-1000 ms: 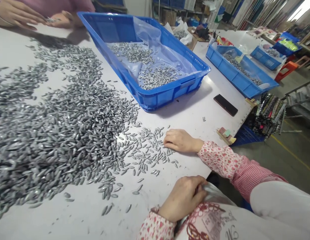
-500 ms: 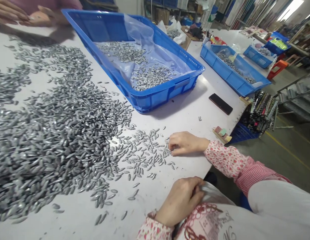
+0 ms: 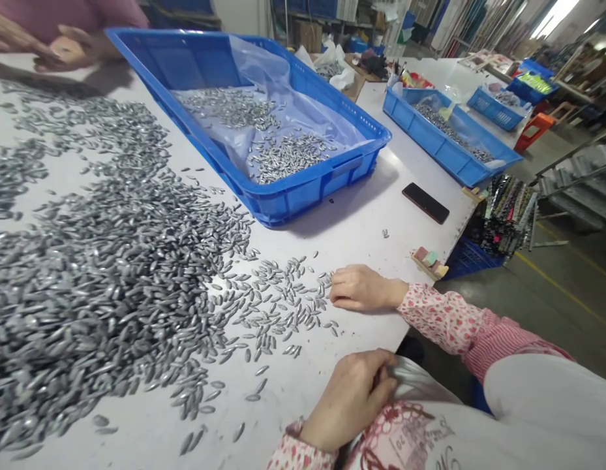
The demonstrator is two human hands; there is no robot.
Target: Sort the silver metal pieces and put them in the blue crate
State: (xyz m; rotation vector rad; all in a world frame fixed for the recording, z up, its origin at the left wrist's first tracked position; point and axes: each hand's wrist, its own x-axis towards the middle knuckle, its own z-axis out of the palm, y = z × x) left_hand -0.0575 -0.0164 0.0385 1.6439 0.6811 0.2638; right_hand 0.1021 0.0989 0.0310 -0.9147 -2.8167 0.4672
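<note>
Grey seed-shaped pieces (image 3: 151, 261), heaps and heaps, all over the white table (image 3: 351, 235), in a big messy pile on the left and a thin scatter close to the right hand (image 3: 359, 288). On the front of the white clothes (image 3: 479, 418): a small "20" by some red flowers (image 3: 395, 418), plus curly dark letters too blurry to read. Compared with one second ago: right hand pulled back a little, from on top of the scatter to just at its edge. Compared with half a second ago: fingers of that hand closer together, and the whole view turned a bit, with the things on the table farther to the left. Now bent fingers, curled down toward the table, tips partly hidden; impossible to tell about any piece under them. Left hand (image 3: 349, 398) in about the same place by the near table edge, half curled against the white clothes; impossible to tell about any cloth inside it. Behind the pile, a big blue tray (image 3: 317, 189) with a clear plastic sheet (image 3: 254, 62) and more grey pieces inside. To the right of the tray, a dark phone (image 3: 424, 202) flat on the table. At the top left, another person's hands (image 3: 70, 49) near each other over the table, one palm up.
</note>
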